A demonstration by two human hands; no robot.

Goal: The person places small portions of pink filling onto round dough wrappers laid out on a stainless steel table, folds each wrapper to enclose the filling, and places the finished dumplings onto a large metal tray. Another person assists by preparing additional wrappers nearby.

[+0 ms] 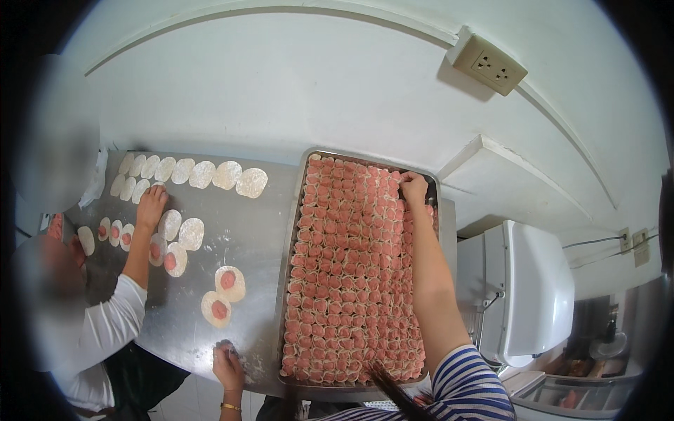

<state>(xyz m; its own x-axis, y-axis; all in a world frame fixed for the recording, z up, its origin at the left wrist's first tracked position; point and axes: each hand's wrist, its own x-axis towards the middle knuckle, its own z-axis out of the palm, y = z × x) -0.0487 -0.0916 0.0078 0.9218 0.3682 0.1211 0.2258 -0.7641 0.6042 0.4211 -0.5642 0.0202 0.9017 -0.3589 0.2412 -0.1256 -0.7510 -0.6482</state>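
A large metal tray (pixel 282 309) is packed with rows of small open-topped dumplings (pixel 351 274) with pink meat filling. My right hand (pixel 414 188) reaches over to its far right corner, fingers pinched together beside the last dumplings; what they hold, if anything, is hidden. Down by the table's front edge, left of the tray, my left hand (pixel 228 366) is curled closed, its contents not clear. Ahead of it lie two round wrappers (pixel 237 289) with meat on them.
On the left, a co-worker's hand (pixel 151 205) touches plain wrappers laid in rows on the steel table (pixel 267 231). More wrappers with meat lie near that arm. A white appliance (pixel 537 288) stands right of the tray; a socket (pixel 489 64) is on the wall.
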